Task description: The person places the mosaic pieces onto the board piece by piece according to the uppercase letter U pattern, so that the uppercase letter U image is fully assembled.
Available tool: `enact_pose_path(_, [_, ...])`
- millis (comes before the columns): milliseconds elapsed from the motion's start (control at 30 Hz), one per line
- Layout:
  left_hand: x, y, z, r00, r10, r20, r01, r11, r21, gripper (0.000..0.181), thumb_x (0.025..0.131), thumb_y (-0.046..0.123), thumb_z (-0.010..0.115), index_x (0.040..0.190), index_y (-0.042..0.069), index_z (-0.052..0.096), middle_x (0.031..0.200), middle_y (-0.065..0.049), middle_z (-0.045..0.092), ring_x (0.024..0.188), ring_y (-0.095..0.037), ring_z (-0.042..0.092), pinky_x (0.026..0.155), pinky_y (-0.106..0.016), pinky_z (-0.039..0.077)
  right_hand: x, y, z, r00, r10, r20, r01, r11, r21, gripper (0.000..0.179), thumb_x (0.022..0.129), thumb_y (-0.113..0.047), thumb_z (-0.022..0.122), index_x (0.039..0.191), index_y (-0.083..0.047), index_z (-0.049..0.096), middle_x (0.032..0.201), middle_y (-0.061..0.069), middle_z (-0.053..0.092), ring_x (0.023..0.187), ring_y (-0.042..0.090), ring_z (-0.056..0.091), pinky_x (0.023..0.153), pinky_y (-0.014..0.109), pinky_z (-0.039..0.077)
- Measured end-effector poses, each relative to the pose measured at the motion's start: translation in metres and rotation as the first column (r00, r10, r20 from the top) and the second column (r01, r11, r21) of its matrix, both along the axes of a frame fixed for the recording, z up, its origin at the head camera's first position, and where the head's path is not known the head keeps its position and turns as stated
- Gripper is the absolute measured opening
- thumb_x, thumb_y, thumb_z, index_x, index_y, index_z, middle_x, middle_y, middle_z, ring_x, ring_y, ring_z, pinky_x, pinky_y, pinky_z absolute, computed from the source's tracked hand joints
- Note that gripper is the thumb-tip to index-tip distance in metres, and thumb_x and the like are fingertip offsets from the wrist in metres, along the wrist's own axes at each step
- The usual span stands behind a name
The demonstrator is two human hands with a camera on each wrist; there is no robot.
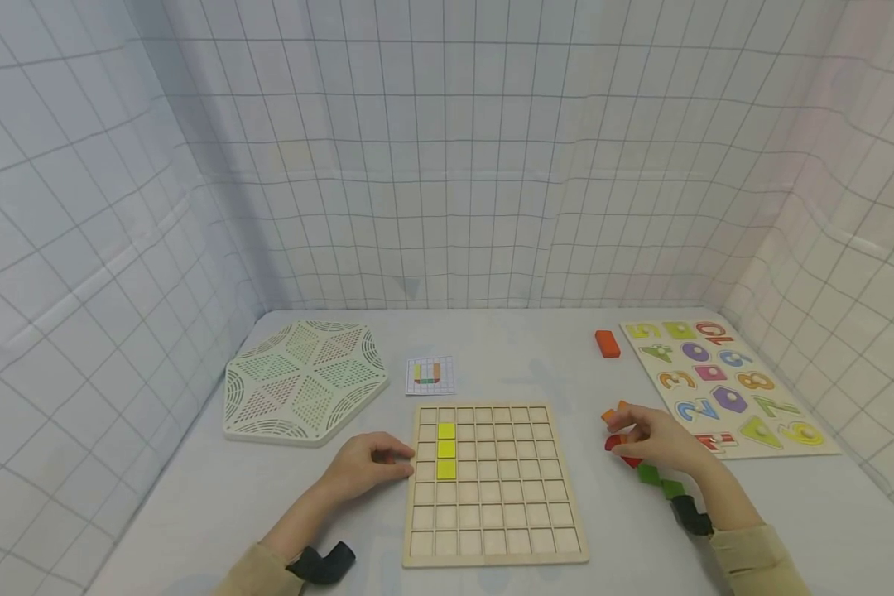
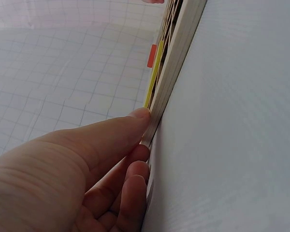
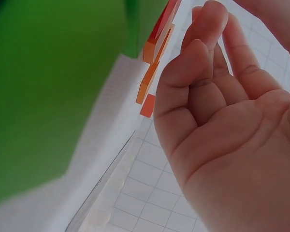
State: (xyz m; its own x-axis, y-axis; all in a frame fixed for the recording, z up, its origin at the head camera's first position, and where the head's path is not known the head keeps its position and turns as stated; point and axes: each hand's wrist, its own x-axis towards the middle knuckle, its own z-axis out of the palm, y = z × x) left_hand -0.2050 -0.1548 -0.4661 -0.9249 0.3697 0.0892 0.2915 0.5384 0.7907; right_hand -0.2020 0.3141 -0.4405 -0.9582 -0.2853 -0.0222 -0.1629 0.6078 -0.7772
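Green blocks (image 1: 649, 473) lie closest to the right wrist camera. Over the red blocks (image 1: 631, 462), the right hand (image 1: 657, 439) is bent, thumb and forefinger parted, seemingly holding nothing; whether it touches them, I cannot tell. The left hand (image 1: 361, 467), loosely bent, rests fingertips against the left edge of the wooden board (image 1: 495, 560), which carries three yellow tiles (image 1: 446, 449).

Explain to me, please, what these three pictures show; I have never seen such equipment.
There is no machine, only a person. The wide picture is taken from the head, the other two from the wrists. On the table lie a wooden grid board with three yellow squares, small red, orange and green blocks, a pattern card, a number board and a hexagonal board. The bare left hand touches the grid board's edge. The right hand is at the blocks; whether it holds one, I cannot tell.
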Motion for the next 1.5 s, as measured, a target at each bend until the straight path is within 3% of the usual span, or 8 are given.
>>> enact_pose_path(733, [0.0003,-0.0006,0.0003,1.0,0.003,-0.002,-0.003,1.0,0.005,0.021,0.076,0.03,0.077,0.094,0.019,0.073,0.077,0.008,0.058,0.071,-0.013,0.05,0.064,-0.025,0.04,0.0,-0.0012,-0.0044,0.998,-0.055,0.009,0.054,0.992,0.116,0.032,0.077,-0.019,0.078,0.102,-0.007,0.061,0.1,0.006,0.06,0.076,0.019,0.054,0.063,0.026,0.046])
enact_pose_path(1500, [-0.0004,-0.0014,-0.0001,1.0,-0.004,-0.015,0.003,1.0,-0.007,0.022,0.076,0.031,0.077,0.094,0.019,0.072,0.078,0.008,0.059,0.072,-0.012,0.051,0.065,-0.025,0.041,0.0029,-0.0059,-0.0011,0.997,-0.081,0.014,0.078,0.984,0.159,0.031,0.076,-0.023,0.079,0.099,-0.01,0.063,0.095,0.002,0.06,0.076,0.018,0.052,0.062,0.028,0.044])
